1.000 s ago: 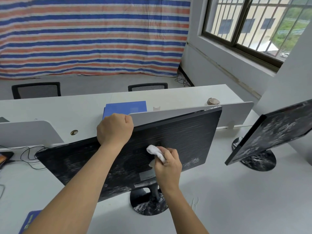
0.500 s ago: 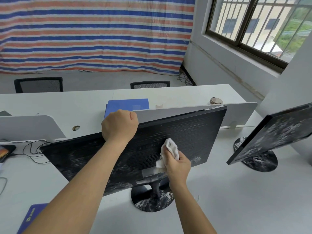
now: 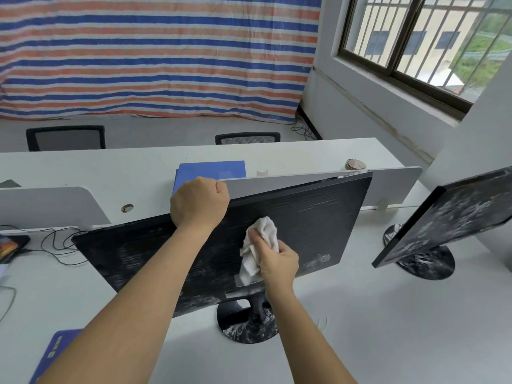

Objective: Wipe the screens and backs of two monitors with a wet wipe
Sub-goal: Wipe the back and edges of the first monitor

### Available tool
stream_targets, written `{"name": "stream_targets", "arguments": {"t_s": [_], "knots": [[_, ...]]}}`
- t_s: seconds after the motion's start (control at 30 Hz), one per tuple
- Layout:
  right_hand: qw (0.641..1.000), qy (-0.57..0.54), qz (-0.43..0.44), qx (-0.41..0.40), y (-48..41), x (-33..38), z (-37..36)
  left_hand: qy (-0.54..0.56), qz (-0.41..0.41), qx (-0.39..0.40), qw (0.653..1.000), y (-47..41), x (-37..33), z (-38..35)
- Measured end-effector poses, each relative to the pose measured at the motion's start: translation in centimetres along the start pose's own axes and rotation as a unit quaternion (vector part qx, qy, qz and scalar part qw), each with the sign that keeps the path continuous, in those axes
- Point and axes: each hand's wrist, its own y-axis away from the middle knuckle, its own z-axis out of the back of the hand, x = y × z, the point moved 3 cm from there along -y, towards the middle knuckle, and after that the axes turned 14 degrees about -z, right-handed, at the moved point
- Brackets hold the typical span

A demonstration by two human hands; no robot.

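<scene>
A black monitor (image 3: 310, 225) stands on the white desk with its dusty back toward me, on a round black base (image 3: 243, 328). My left hand (image 3: 198, 202) grips its top edge, fingers curled over the rim. My right hand (image 3: 278, 263) holds a crumpled white wet wipe (image 3: 260, 245) against the middle of the back panel. A second black monitor (image 3: 454, 214), also smeared with white dust, stands tilted at the right on its own round base (image 3: 426, 261).
A white divider panel (image 3: 388, 187) runs behind the monitor. Beyond it lie a blue folder (image 3: 210, 169) and a small round lid (image 3: 354, 164). Cables (image 3: 55, 242) trail at the left; a blue pad (image 3: 52, 353) lies at the near left. Two chairs stand behind the far desk.
My right hand with the wipe has moved up and to the right across the monitor's back. My left hand keeps its grip on the top edge.
</scene>
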Motion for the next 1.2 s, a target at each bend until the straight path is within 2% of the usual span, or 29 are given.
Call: {"name": "stream_targets", "arguments": {"t_s": [0.13,0.3,0.43,0.6,0.7,0.87,1.07,1.2], "knots": [[0.998,-0.002,-0.053,-0.015,0.6,-2.6,0.1,-0.002,0.002,0.0,1.0,0.0,-0.2,0.0],[0.999,-0.022,-0.041,0.008,0.9,-1.4,-0.7,-0.002,0.005,0.003,1.0,0.0,0.0,-0.2],[0.998,0.035,-0.056,-0.002,1.8,-3.1,-1.1,-0.013,0.002,0.001,1.0,0.1,-0.1,-0.1],[0.995,0.096,-0.019,0.002,1.7,-1.9,-2.0,-0.011,0.006,0.005,1.0,0.1,-0.1,-0.2],[0.995,0.091,-0.018,-0.025,1.2,-2.5,-1.0,-0.01,0.003,0.006,1.0,0.1,-0.3,-0.3],[0.993,0.116,0.021,-0.011,1.7,-1.0,-2.5,-0.006,0.002,0.0,1.0,0.2,0.1,-0.2],[0.991,0.122,0.023,-0.047,0.8,-1.9,-0.7,-0.007,0.006,0.004,1.0,-0.1,-0.1,-0.3],[0.982,0.172,0.061,-0.038,0.6,-0.1,-1.8,-0.007,0.007,0.005,1.0,-0.1,0.1,-0.3]]}}
